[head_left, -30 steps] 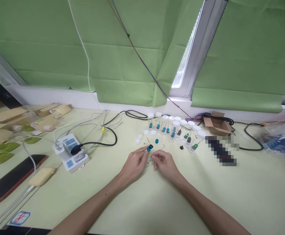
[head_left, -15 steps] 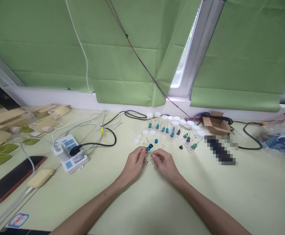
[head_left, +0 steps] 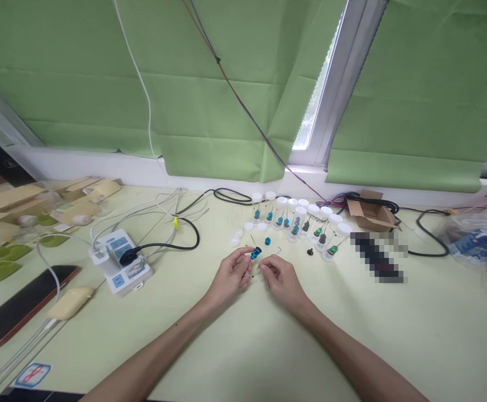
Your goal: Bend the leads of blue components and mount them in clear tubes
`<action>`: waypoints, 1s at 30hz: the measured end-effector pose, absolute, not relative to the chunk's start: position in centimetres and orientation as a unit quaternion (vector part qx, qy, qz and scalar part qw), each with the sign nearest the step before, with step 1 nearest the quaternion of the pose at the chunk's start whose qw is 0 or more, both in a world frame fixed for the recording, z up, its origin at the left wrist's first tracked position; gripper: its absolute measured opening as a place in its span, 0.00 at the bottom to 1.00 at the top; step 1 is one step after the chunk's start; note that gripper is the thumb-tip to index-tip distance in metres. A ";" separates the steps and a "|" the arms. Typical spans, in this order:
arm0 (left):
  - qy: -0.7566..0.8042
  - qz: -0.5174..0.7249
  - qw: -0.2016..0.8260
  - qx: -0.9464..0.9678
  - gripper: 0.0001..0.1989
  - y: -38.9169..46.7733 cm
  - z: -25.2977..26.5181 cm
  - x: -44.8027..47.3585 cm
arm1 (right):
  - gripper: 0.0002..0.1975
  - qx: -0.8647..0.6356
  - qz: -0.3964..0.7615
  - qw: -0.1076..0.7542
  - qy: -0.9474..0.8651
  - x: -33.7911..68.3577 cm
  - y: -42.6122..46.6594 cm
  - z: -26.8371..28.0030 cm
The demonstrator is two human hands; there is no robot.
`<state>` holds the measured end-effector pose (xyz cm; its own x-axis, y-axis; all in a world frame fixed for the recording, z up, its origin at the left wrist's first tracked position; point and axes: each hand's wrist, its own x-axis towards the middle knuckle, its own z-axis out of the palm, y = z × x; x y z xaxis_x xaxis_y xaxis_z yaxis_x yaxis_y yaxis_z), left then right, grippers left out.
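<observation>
My left hand (head_left: 229,274) is closed on a small shiny blue part with a black end (head_left: 255,253), held between thumb and forefinger. Just to its right, my right hand (head_left: 283,282) pinches something thin, largely hidden by the fingertips; its kind is unclear. A thin wire-like piece with a dark tip (head_left: 252,276) shows beside the left fingers. Beyond the hands lie a loose blue piece (head_left: 267,241) and a thin bent metal key (head_left: 279,249). Farther right lies a small black part (head_left: 310,252).
Behind the hands, several clear vials with white caps (head_left: 295,230) hold blue, green and dark parts. Loose white caps (head_left: 235,242) lie left of them. A power strip (head_left: 123,268) with cables sits left, a phone (head_left: 21,307) farther left, and a cardboard box (head_left: 372,215) at back right.
My left forefinger has lifted and stretched along the blue part, and the left fingers have spread slightly. The right hand stays nearly still, a little apart from the blue part.
</observation>
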<state>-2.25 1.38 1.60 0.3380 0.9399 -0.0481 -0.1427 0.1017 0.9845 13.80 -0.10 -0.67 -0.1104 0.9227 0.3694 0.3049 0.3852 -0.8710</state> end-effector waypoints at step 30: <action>0.381 0.351 0.590 0.619 0.25 1.8 1.6 -3.0 | 0.12 -0.442 0.270 0.457 -0.723 14.5 0.2 -0.5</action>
<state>-3.04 1.79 1.55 0.4630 0.8862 -0.0148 0.0570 -0.0132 0.9983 14.47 0.21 -0.46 -0.1914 0.8862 0.4218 0.3917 0.4630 -0.7951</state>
